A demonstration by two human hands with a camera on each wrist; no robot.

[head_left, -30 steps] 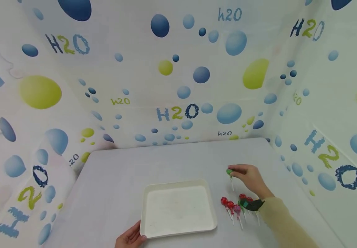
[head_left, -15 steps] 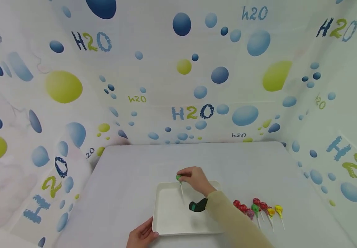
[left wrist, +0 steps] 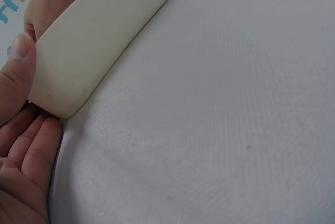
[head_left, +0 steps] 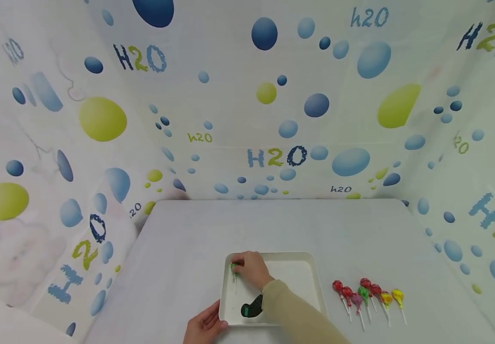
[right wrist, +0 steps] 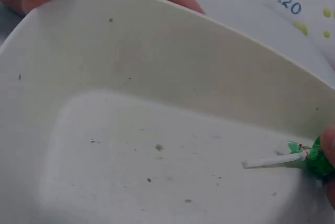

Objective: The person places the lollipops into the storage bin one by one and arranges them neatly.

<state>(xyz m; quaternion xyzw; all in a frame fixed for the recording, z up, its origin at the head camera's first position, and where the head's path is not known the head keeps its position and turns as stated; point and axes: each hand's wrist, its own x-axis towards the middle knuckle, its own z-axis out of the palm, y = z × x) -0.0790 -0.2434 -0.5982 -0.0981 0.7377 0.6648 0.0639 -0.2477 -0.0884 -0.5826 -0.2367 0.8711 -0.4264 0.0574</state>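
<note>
With our right hand (head_left: 252, 268) we are pinching a green-wrapped lollipop (right wrist: 315, 164) by its head, holding it inside the white rectangular tray (head_left: 291, 277) near the far left corner, its white stick pointing back toward us. With our left hand (head_left: 204, 326) we are gripping the tray's near left corner between thumb and fingers. Eight lollipops (head_left: 363, 292), red, purple, green and yellow, are lying on the worktop (head_left: 178, 248) right of the tray.

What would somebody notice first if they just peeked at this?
Probably the colourful lollipops on the white table, right of the tray. Next, perhaps the green lollipop pinched by the right hand inside the tray, near its far left corner. Behind the table rises a backdrop of blue and lime spots.
</note>
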